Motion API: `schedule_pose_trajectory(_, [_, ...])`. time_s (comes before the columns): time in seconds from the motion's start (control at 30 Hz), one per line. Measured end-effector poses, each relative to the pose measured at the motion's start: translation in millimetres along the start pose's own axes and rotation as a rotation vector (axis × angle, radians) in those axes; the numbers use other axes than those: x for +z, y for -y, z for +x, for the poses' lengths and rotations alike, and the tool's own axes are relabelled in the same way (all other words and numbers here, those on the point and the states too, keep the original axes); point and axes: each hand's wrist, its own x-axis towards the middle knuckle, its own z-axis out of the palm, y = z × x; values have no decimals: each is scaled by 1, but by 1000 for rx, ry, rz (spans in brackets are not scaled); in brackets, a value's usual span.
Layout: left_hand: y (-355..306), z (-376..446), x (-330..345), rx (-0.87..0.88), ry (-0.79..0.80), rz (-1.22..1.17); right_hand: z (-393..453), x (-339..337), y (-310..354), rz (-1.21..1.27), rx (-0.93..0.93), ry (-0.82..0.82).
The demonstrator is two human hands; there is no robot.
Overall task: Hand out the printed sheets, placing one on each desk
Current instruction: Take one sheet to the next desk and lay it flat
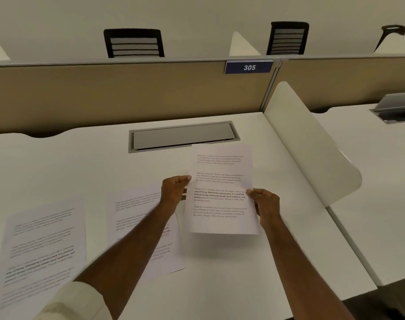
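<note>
**A printed sheet held in both hands above desk 305**

The view looked down from the person's head onto a white desk (220,273) backed by a tan partition (127,93). A blue plate on the partition read 305 (249,67). Both bare forearms reached forward from the bottom of the view.

The two hands held one printed sheet (222,190) by its side edges, above the right part of the desk. The left hand (174,188) pinched the left edge, thumb on top and fingers curled behind the paper. The right hand (266,204) gripped the right edge lower down, thumb lying on the printed face and fingers closed underneath. The sheet cast a soft shadow below its near edge, so it appeared to be lifted clear of the surface there. Holding it by both edges probably kept the thin paper flat and its text upright, ready to be laid down squarely.

Two more printed sheets lay flat on the same desk: one (44,245) far to the left, another (139,222) partly under the left forearm. Whether these were a supply pile or already handed out could not be told.

Just beyond the held sheet sat a closed grey cable hatch (183,136) set into the desk. A curved white divider (312,146) separated this desk from the next desk (370,181) on the right, which showed no paper in the visible part. Two black chair backs (133,42) stood beyond the partition.
</note>
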Motion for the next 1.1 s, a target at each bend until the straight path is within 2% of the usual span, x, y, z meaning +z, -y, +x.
schedule_pose_trajectory(0.2, [-2,-10,-13,1,-150,-94,-11,15,6,13,15,68])
schedule_pose_trajectory(0.47, [-4,-29,-49,3,-228,-121,-29,35,11,-24,-23,148])
schedule_pose_trajectory(1.1, [17,-133,-177,121,-560,-234,-114,119,0,-170,-143,465])
